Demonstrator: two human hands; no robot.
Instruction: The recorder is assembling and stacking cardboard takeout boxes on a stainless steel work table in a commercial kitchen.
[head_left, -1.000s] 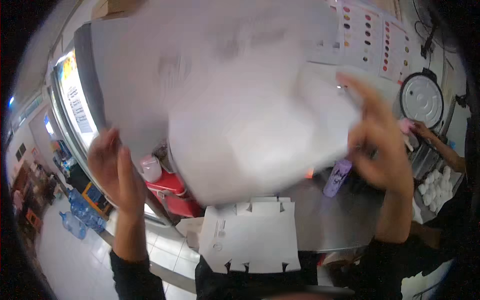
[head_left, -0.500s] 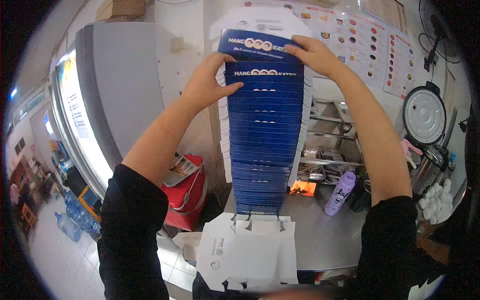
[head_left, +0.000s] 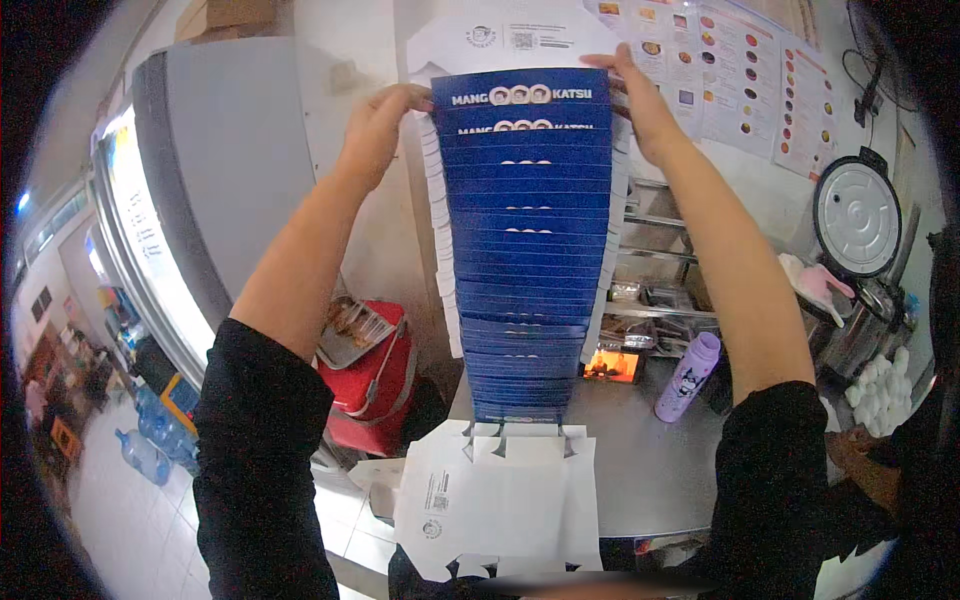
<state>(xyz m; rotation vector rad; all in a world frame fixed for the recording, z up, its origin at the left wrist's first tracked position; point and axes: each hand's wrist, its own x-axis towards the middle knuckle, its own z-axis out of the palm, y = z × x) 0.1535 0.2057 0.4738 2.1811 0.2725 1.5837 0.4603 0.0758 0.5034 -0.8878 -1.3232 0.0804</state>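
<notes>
Blue cartons (head_left: pixel 527 265) are standing in a tall pile above the tabletop (head_left: pixel 650 490). The left hand (head_left: pixel 376 128) and right hand (head_left: pixel 643 105) are flanking the top; whether their fingers are gripping, nobody can tell. Even pressure would likely be keeping edges aligned.

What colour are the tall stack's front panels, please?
The front panels are dark blue; best in head view.

Two hands (head_left: pixel 376 130) flanked one stack of blue-faced cartons (head_left: pixel 525 265), too overlapped to count. One purple bottle (head_left: pixel 688 380), one lit screen (head_left: pixel 612 366) and one round lid (head_left: pixel 858 215) stood right; one red cooler (head_left: pixel 378 412), lower left.
</notes>
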